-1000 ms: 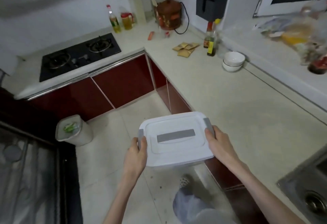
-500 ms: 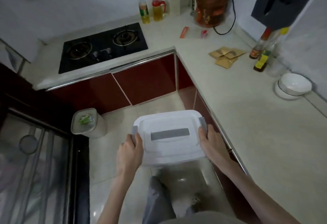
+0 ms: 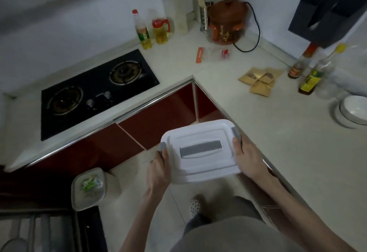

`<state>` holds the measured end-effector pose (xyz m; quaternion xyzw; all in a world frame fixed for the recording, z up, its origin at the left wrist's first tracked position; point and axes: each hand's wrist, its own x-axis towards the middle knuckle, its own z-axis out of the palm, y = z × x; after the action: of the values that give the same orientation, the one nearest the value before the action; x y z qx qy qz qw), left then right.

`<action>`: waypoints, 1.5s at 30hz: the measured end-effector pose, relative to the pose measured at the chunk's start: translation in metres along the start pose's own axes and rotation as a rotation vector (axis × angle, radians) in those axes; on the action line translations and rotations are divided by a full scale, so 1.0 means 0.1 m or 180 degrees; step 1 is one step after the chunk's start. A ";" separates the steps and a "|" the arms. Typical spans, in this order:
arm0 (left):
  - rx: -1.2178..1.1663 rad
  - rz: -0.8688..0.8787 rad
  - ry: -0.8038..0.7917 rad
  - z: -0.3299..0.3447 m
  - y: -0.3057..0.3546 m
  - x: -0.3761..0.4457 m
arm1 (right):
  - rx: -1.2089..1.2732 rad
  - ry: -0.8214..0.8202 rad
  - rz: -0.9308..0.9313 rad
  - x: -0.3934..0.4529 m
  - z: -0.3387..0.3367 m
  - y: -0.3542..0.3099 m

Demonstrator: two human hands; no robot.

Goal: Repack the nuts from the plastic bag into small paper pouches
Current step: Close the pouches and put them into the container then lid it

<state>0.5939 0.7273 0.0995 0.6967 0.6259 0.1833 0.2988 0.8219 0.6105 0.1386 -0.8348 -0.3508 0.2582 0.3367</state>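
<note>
The left hand [image 3: 158, 169] curls round one short end of the white rectangular plastic lidded box [image 3: 200, 150], thumb on the lid beside a grey clip; the right hand [image 3: 247, 158] grips the other end. Carry it level to the pale stone counter [image 3: 288, 152], where the brown paper pouches [image 3: 261, 80] lie (no nut bag visible).

Dim, flat indoor light is falling from above; no hard shadows are showing. The white box lid [image 3: 200, 150] is reading brightest (near clipping). Wide-angle bending is curving the counter [image 3: 278, 136] edges. Corners are smearing soft; the bottles [image 3: 309, 72] at right are blurring.
</note>
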 end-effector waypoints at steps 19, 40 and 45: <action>0.0444 0.0619 -0.1140 0.96 1.65 2.78 | 0.0624 0.0842 0.0962 2.46 -0.17 0.10; -0.0041 0.1004 -0.2643 1.97 2.56 4.99 | 0.1588 0.1560 0.2079 3.83 -0.02 0.15; 0.0351 0.1209 -0.3129 2.13 2.68 5.35 | 0.1838 0.1488 0.2456 3.87 0.14 0.08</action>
<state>1.0119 1.2029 0.0486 0.8162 0.2834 -0.1472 0.4814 1.0553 0.9055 0.0484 -0.8118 0.1512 0.2564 0.5024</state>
